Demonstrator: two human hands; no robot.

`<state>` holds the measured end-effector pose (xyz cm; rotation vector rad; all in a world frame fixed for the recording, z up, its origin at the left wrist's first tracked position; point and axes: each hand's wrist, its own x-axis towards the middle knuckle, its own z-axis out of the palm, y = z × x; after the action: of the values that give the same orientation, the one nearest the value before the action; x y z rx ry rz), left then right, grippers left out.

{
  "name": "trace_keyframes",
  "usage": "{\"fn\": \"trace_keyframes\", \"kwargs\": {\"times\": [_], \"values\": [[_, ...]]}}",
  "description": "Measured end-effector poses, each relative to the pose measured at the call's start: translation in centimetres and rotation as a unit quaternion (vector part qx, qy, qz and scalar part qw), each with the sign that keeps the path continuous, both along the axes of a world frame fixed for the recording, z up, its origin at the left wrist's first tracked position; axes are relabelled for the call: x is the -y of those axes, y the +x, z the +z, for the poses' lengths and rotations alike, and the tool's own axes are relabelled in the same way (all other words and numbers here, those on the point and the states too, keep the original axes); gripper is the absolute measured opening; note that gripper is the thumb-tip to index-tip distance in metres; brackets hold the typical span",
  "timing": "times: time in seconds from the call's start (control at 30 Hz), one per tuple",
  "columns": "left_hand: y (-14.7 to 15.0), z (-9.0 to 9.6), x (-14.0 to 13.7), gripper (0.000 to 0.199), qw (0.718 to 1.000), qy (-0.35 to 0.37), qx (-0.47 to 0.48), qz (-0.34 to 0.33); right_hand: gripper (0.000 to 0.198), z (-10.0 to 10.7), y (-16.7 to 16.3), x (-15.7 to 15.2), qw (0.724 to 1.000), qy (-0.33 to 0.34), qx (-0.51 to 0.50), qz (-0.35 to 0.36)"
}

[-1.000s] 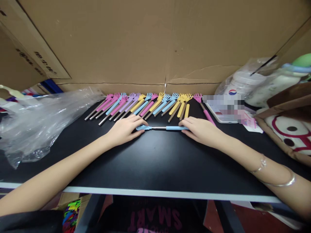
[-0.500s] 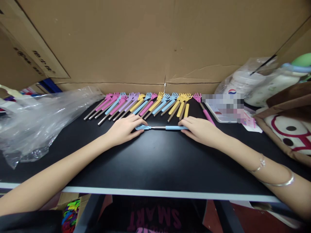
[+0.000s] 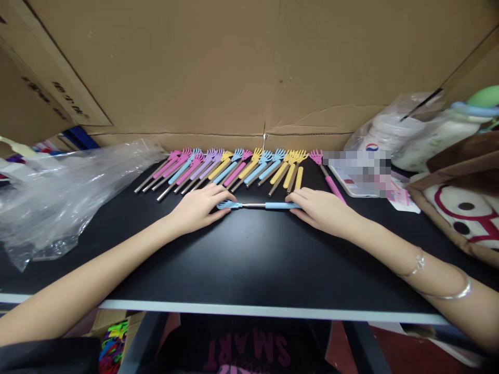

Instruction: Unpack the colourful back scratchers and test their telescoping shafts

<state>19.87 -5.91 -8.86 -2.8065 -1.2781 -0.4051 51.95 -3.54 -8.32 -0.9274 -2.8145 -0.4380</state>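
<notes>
Across the black tabletop, a row of colourful back scratchers lines the back; closer to me, one blue scratcher stretches left to right, right between my two grips. Left fingers are closed on its claw, right fingers on its handle end, neither side nearer.

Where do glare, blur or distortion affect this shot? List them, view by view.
Head view: soft glare on the black tabletop, just below the blue scratcher; head view: bright glints across the clear plastic bag; head view: blocky pixelation over part of the white phone-like object; head view: forearms look stretched toward the edges, probably lens distortion.
</notes>
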Motion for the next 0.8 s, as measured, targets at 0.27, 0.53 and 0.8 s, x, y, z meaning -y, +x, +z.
{"fn": "trace_keyframes", "kwargs": {"times": [0.27, 0.53, 0.8], "values": [[-0.07, -0.02, -0.08, 0.028, 1.000, -0.001, 0.000, 0.002, 0.016, -0.10, 0.08, -0.05, 1.000, -0.002, -0.001, -0.002], [-0.02, 0.04, -0.02, 0.029, 1.000, 0.002, 0.004, -0.002, 0.016, 0.04, 0.02, 0.02, 1.000, -0.008, 0.006, -0.007], [-0.01, -0.04, -0.10, 0.028, 1.000, -0.001, 0.002, -0.003, 0.016, 0.23, -0.03, 0.22, 1.000, -0.001, 0.010, -0.008]]}}
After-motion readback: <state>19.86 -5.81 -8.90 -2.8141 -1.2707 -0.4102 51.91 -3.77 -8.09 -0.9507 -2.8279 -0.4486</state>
